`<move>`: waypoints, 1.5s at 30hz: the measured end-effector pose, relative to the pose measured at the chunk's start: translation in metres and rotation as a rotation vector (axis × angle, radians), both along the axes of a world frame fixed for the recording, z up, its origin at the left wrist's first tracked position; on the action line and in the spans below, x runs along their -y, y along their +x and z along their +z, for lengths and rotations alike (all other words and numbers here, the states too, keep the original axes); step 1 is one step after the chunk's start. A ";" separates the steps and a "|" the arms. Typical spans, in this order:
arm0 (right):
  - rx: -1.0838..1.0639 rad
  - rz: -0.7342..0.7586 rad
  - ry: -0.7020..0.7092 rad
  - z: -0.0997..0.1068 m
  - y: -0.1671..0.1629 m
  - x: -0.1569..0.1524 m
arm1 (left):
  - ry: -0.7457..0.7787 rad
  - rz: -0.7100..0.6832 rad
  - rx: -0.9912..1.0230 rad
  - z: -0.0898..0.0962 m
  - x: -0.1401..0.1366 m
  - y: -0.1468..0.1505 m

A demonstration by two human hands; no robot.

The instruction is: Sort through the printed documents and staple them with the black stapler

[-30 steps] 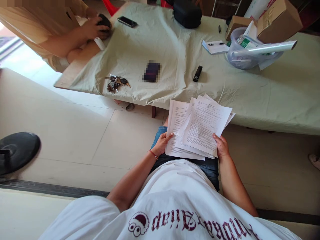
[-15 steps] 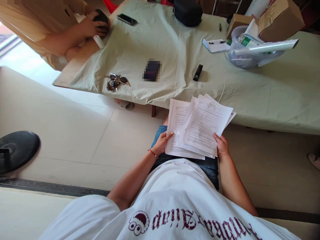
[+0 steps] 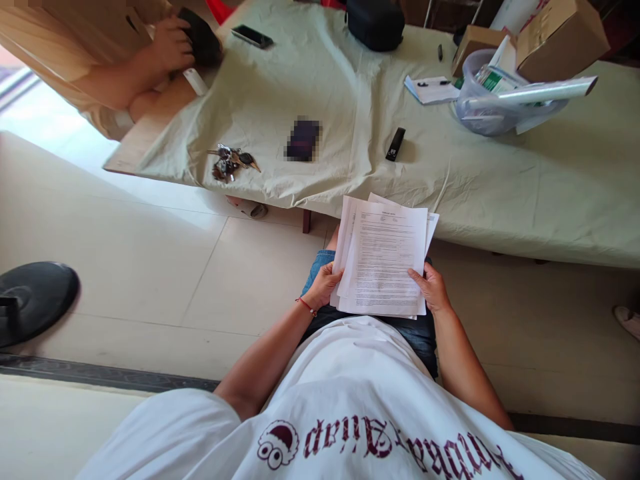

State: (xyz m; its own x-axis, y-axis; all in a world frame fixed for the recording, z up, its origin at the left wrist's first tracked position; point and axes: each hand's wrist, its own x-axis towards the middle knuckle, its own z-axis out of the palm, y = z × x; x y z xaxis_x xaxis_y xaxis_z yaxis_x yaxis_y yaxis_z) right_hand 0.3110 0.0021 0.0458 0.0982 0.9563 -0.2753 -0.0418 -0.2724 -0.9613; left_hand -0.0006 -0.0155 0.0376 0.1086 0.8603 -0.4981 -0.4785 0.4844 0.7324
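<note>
Just before a cloth-draped table [image 3: 575,187], a stack of printed sheets [image 3: 387,260] is being gripped at both side edges by the left hand [image 3: 323,287] and right hand [image 3: 432,289]. Keys [image 3: 233,163], a phone [image 3: 252,36] and a translucent basket [image 3: 480,115] are being borne by the tabletop. Pale floor tiles [image 3: 205,267] are being lit by brightness at the left.

Forearms [image 3: 267,350] converge forward, left hand [image 3: 323,287] and right hand [image 3: 434,289] gripping with thumbs [image 3: 418,277] on top.
</note>
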 end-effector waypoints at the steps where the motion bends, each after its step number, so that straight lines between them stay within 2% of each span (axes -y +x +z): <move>1: 0.008 0.022 -0.012 -0.001 0.001 0.000 | -0.002 -0.003 -0.008 0.000 0.000 0.000; 4: 0.030 0.061 -0.046 -0.003 0.004 -0.002 | 0.000 -0.008 -0.032 0.000 -0.001 0.001; 11: -0.027 0.017 -0.042 0.003 -0.001 -0.003 | -0.025 0.015 0.005 0.003 -0.001 0.001; 19: -0.176 -0.118 -0.063 0.000 0.009 -0.002 | -0.046 0.049 0.020 0.005 -0.002 0.002; 28: -0.217 -0.301 -0.088 -0.007 0.023 -0.002 | -0.073 0.061 0.019 0.005 -0.001 0.001; 32: -0.240 -0.259 -0.093 -0.004 0.021 0.000 | -0.095 0.076 0.023 0.005 -0.001 0.002; 39: -0.175 -0.051 -0.091 0.001 0.013 0.002 | -0.074 0.045 0.010 0.004 -0.002 0.001; 45: -0.107 -0.010 -0.059 0.002 0.006 0.001 | -0.030 -0.003 0.030 0.008 -0.001 0.001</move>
